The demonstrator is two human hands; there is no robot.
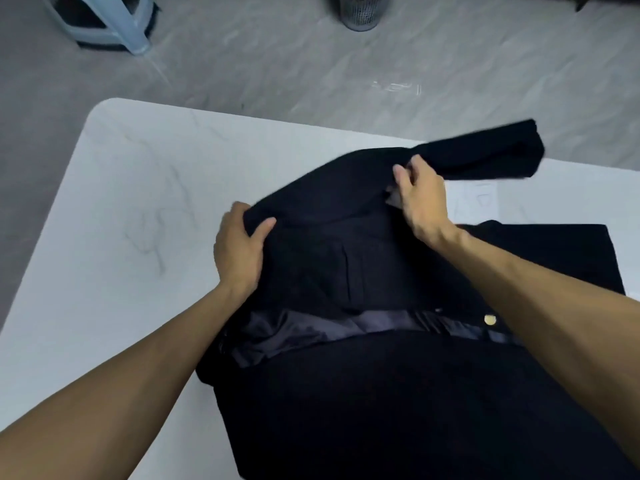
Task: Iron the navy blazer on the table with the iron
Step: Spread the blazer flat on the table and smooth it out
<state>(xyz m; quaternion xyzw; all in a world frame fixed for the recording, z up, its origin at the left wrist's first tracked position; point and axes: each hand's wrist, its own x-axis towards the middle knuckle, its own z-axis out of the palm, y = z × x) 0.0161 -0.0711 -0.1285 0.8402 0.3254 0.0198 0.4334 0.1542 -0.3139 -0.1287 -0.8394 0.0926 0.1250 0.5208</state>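
The navy blazer (332, 265) lies bunched on the white marbled table (138, 202), with its shiny lining and one gold button (490, 319) showing near me. My left hand (239, 251) grips a raised fold of the cloth at the blazer's left edge, thumb on top. My right hand (420, 202) pinches the cloth near the shoulder, where a sleeve (491, 150) sticks out, lifted and blurred, toward the far right. No iron is in view.
A white paper or card (479, 202) lies on the table just right of my right hand. On the grey floor beyond the table stand a pale blue plastic stool (104, 22) and a wire mesh bin (360, 12).
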